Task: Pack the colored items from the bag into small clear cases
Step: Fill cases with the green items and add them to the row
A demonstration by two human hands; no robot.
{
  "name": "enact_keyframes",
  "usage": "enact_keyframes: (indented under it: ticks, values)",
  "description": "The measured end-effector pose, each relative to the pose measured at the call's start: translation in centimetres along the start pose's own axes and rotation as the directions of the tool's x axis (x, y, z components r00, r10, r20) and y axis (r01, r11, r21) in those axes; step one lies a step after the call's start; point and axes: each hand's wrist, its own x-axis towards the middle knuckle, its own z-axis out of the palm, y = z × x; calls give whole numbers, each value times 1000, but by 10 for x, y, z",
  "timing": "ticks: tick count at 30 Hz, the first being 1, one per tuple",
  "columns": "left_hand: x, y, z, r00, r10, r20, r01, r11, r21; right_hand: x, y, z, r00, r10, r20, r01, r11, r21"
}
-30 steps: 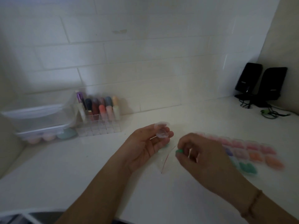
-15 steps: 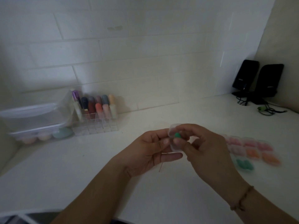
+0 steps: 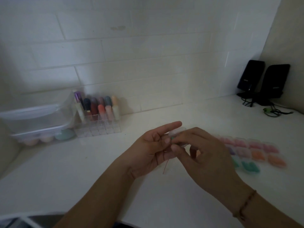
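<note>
Midway, with one more green piece going into a case

Both hands meet over the counter (image 3: 164,203): the left hand (image 3: 148,152) holds a small clear case (image 3: 176,131) between thumb and curled fingers, its forefinger stretched out straight, while the right hand (image 3: 202,153) pinches a green item (image 3: 172,138) at the case's mouth, its other fingers loosely bent. Whether the piece is seated yet I cannot tell. Just beyond the right hand's knuckles lie rows of filled cases (image 3: 256,150) in pink, purple, orange and teal, blurred, so much of the packing looks done. Under the left palm a red-edged strip, probably the bag (image 3: 165,167), shows; what remains inside is hidden.
</note>
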Motion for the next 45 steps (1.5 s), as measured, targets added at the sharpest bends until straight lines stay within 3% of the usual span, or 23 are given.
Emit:
enact_keyframes:
  ticks: [4,7,9,11,15,19,26,30,40,45]
  values:
    - [0,5,-5,998,62,-20,-64,994,-92,3,-2,-10,996,-23,-88,26,999,24]
    - [0,13,-10,983,117,-144,-137,981,-140,7,1,-25,996,50,-79,-49,999,7]
    - [1,19,-16,947,158,-280,-207,965,-158,7,8,-29,986,155,53,-152,987,-60]
    - [2,24,-22,898,180,-402,-274,943,-190,3,15,-25,955,196,223,-159,972,-171]
    - [5,21,-29,826,92,-556,-257,939,-227,-7,20,-8,885,114,452,38,949,-314]
    - [8,14,-34,804,-16,-595,-170,952,-254,-11,21,16,836,47,547,156,935,-318]
    - [9,11,-37,790,-92,-606,-113,949,-293,-8,23,41,883,-107,458,338,820,-461]
    - [10,11,-38,797,-77,-599,-119,952,-280,-9,22,41,880,-82,468,322,828,-460]
    - [5,15,-28,874,-21,-486,-76,981,-179,-3,19,-8,945,6,328,50,986,-161]
    - [-1,10,-14,957,-47,-285,24,996,-82,8,5,-33,985,29,172,-54,988,143]
